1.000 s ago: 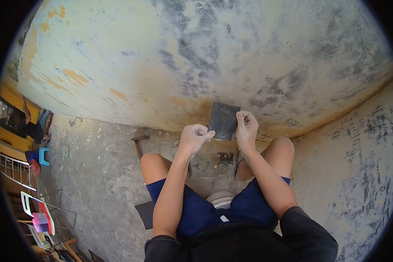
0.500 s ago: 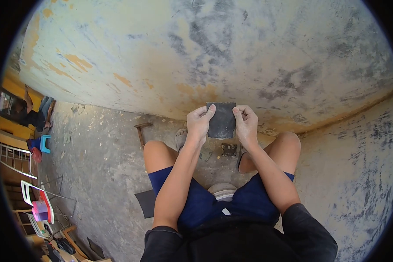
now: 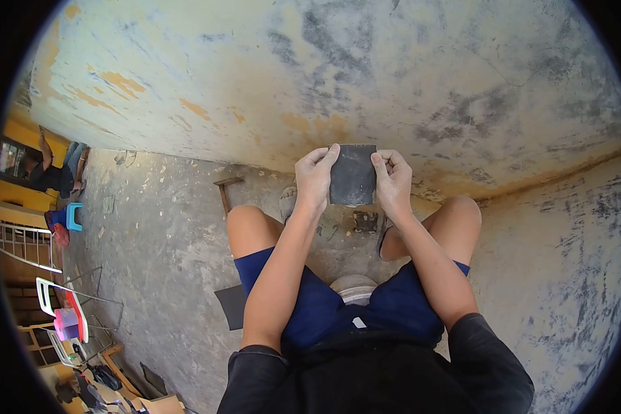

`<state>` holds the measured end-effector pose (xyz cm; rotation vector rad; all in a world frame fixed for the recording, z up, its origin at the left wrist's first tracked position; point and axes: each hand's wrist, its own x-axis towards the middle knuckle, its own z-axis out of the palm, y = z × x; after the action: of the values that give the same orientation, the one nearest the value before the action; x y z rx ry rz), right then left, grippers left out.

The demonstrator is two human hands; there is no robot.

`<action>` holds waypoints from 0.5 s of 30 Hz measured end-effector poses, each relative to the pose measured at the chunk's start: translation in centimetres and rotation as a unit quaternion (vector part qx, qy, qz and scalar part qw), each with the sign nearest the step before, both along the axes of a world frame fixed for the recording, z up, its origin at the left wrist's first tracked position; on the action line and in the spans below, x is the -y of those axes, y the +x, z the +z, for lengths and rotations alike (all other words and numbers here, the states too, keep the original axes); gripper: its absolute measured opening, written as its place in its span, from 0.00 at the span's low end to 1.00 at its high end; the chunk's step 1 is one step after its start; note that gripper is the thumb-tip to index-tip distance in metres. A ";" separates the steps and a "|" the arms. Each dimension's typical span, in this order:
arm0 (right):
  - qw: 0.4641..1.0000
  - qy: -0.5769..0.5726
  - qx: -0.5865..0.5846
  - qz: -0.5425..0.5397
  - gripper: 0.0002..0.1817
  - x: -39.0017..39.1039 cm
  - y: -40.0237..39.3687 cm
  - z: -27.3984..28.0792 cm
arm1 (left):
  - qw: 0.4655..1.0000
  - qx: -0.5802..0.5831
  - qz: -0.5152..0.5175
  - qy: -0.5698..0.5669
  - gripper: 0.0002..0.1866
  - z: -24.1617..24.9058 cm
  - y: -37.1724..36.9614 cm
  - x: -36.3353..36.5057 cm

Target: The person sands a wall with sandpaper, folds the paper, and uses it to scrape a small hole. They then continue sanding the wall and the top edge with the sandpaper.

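Observation:
Between my hands is a small dark grey piece of sandpaper (image 3: pixel 353 175), dusty on its face and held up in front of the wall's foot. My left hand (image 3: pixel 315 178) pinches its left edge, thumb on the near face. On its right edge, my right hand (image 3: pixel 394 181) grips with thumb and bent fingers. The patchy, scuffed wall (image 3: pixel 255 90) rises just beyond the sheet, which looks apart from it. A second dark sheet (image 3: pixel 232 307) lies on the floor left of my left forearm.
A hammer-like tool (image 3: pixel 225 194) lies on the concrete floor (image 3: pixel 159 234) near my left foot. A dark square block (image 3: pixel 366 221) is between my feet. At the left are a blue stool (image 3: pixel 74 217), a chair (image 3: pixel 46 297), cardboard (image 3: pixel 162 405) and another person (image 3: pixel 52 169).
Both hands and the sandpaper sit slightly higher in the view and a little to the right. The view has shifted slightly; the grip on both edges stays the same.

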<state>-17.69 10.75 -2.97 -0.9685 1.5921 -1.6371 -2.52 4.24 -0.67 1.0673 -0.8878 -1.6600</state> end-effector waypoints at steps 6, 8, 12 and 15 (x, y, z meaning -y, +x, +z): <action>1.000 -0.018 -0.008 -0.005 0.09 -0.1 0.0 0.2 | 0.999 0.038 0.019 -0.023 0.13 0.1 -0.2 0.0; 1.000 -0.027 0.012 0.001 0.09 0.0 0.0 0.0 | 0.998 0.035 0.031 -0.048 0.13 -0.3 -0.2 0.2; 1.000 -0.018 0.008 0.005 0.09 0.0 0.1 0.1 | 0.998 0.037 0.041 -0.033 0.14 -0.6 -0.3 0.3; 1.000 -0.021 0.011 -0.002 0.09 0.1 0.0 0.2 | 0.997 0.059 0.029 -0.042 0.15 -0.1 -0.1 0.3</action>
<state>-17.70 10.68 -2.76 -0.9660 1.5508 -1.6846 -2.64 3.90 -0.76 1.1328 -0.9845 -1.5111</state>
